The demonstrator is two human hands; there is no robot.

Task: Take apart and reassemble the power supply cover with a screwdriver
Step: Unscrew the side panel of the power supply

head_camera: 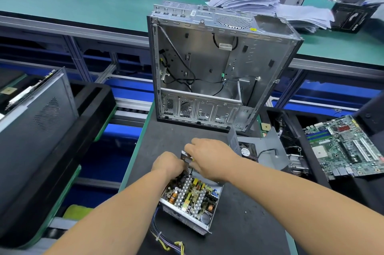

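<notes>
**PSU open on mat, both hands at its far end**

Power supply (190, 198) sits on the dark mat (245, 223), cover off, circuit board w/ coils, caps & heat sinks showing. Wire bundle (166, 242) trails off its near-left corner toward the bottom edge.

Left hand (168, 164) is curled down over the far-left end of the unit, fingers tucked inside; can't tell what they hold. Right hand (209, 157) reaches across from the right, fingers bent around a slim dark tool, prob. the screwdriver (190, 168), whose shaft points down into the unit between the two hands. A small metal bracket (185, 157) stands upright just betw. the hands.

Removed grey cover (261, 148) w/ fan lies just right of the hands, tilted. Empty PC chassis (218, 67) stands open behind, at the mat's far edge. Motherboard (345, 146) rests at right, well apart. Paper stack (270, 7) on the green bench beyond the chassis. Another case (35, 113) lies in a black tray at left.
</notes>
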